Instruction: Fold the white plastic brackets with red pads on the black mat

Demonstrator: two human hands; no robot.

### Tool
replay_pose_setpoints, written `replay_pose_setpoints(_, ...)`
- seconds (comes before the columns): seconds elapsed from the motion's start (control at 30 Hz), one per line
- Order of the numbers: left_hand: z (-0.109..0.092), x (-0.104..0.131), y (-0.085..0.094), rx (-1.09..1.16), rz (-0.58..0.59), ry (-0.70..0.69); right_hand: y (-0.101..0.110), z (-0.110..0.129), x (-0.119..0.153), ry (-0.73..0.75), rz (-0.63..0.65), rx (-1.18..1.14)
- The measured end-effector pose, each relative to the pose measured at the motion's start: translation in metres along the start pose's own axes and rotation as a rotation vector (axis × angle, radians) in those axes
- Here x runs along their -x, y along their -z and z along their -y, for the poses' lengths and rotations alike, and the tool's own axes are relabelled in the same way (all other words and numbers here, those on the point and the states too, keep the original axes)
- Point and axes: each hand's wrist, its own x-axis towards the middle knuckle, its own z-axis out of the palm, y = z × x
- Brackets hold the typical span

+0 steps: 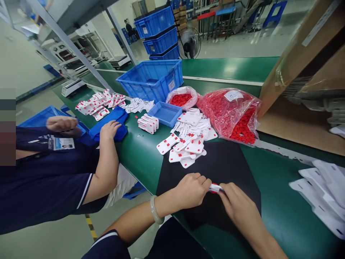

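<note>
My left hand [192,190], with a pale bangle [155,210] on its wrist, grips one end of a small white plastic piece [215,187] that shows some red. The fingers of my right hand [238,203] close on its other end. Both hands are above a black mat [229,162] on the green table. Just beyond them lies a pile of white plates with red squares [185,149]. Behind that are loose white pieces [192,124], an open bag of red parts [182,99] and a larger clear bag of red parts [229,113].
A small blue tray [165,113] and a large blue crate [153,81] stand farther back. At the left, a co-worker's hands [109,129] are near a blue cloth [111,122]. White plates [323,194] and a cardboard box [299,122] are at the right.
</note>
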Motion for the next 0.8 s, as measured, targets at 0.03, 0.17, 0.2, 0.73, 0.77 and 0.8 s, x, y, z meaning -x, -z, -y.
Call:
replay_pose_setpoints(0.03, 0.0, 0.001, 0.0, 0.02, -0.011, -0.002, 0.0, -0.001, 0.0, 0.003, -0.001, -0.006)
replay_pose_setpoints(0.17, 0.004, 0.015, -0.006, 0.214, -0.165, 0.045, 0.002, -0.005, 0.001, 0.014, 0.004, -0.027)
replay_pose_setpoints(0.2, 0.005, 0.019, -0.01, 0.287, -0.207, 0.094, 0.004, -0.005, 0.0, 0.021, 0.011, -0.021)
replay_pose_setpoints(0.73, 0.029, 0.024, -0.038, 0.708, -0.247, 0.153, -0.008, 0.033, -0.033, 0.264, 0.078, 0.294)
replay_pose_setpoints(0.77, 0.03, 0.023, -0.039, 0.707, -0.248, 0.153, -0.008, 0.031, -0.034, 0.262, 0.089, 0.301)
replay_pose_setpoints(0.8, 0.031, 0.022, -0.039, 0.706, -0.248, 0.153, -0.008, 0.03, -0.035, 0.262, 0.098, 0.306)
